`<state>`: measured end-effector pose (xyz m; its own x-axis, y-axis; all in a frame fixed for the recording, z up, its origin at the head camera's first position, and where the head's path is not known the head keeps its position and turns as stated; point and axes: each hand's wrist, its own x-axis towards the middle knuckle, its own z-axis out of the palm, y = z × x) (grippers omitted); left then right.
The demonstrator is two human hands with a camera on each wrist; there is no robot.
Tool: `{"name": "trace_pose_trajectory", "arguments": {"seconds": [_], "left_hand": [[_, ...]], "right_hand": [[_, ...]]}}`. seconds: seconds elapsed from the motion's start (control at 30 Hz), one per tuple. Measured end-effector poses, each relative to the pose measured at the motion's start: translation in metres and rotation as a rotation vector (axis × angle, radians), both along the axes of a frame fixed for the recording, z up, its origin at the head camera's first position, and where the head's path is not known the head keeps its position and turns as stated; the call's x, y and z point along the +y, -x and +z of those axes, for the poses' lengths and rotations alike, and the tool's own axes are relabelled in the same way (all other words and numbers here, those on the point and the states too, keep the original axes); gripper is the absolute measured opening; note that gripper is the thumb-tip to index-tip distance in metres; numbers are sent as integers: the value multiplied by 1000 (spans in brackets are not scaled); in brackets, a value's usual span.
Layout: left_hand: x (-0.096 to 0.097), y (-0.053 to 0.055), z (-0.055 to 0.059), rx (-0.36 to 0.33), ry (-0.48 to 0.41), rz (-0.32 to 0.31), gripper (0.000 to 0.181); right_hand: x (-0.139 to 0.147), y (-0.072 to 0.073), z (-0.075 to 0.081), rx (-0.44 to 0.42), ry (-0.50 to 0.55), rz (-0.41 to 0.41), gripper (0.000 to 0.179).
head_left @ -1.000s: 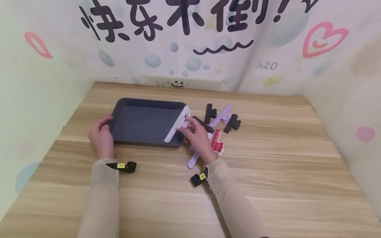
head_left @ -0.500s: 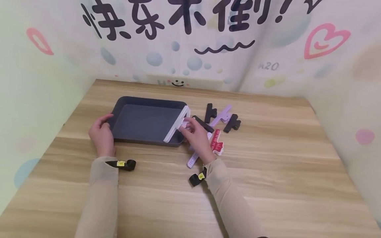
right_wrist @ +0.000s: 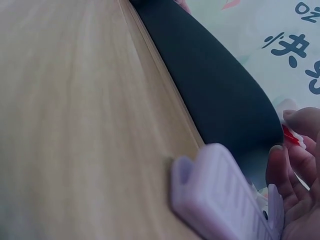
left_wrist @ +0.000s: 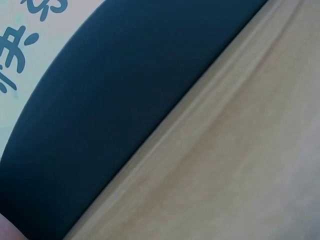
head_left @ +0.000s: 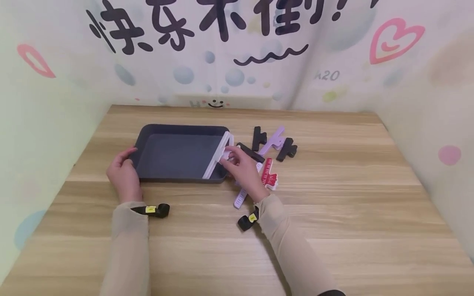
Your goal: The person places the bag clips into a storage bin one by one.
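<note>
Little is being altered: the white clip (head_left: 214, 160) is being kept slanting across the right end of the dark tray (head_left: 174, 156) much as it was half a second ago, and only the head view is being shifted slightly. By this the work is being judged as lingering at the tray's right end, with the clip not being let go. Its handle is being pinched by the right hand (head_left: 246, 170), thumb and index finger being drawn in close, with only the clip's thickness being left between them. In the right wrist view a red and white patch (right_wrist: 294, 136) is being glimpsed between those fingers; whether it is being carried by the same clip cannot be told. The tray's left end is being gripped by the left hand (head_left: 125, 174), its fingers being curled at the rim, while the tray is being supported by the bench (head_left: 333, 197). Just right of the tray, a near purple clip (head_left: 240, 199) is being partly covered by the right hand, with a red clip (head_left: 269, 176) being seen beside it.
</note>
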<state>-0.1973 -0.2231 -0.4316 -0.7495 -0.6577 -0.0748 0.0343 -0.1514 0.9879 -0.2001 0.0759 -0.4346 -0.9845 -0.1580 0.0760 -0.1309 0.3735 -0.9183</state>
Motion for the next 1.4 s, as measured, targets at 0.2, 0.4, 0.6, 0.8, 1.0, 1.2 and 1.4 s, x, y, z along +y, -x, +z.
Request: {"name": "trace_pose_trajectory", "arguments": {"seconds": [0.2,0.4,0.6,0.8,1.0,1.2,1.4], "left_hand": [[-1,-3,-3,-6,-8,9,42],[-2,-1,-3,-6,10,-1,41],[-1,-1,-2,-13,6,8,43],[-1,-1,-3,-29,23,7,43],[1,0,-5,3,-1,-3,43],[2,-1,-4,14,-10,-5,43],[3,-3,0,18,-15,-5,43]], "right_hand": [[-1,-1,-1,27,-54,29,39],[-4,-1,1,60,-67,38,36],[-4,-2,1,53,-70,33,36],[-3,-3,-1,67,-83,26,36],[-2,-1,1,85,-105,21,36],[-2,-3,1,106,-121,37,35],[-1,-3,2,102,-104,56,30]]}}
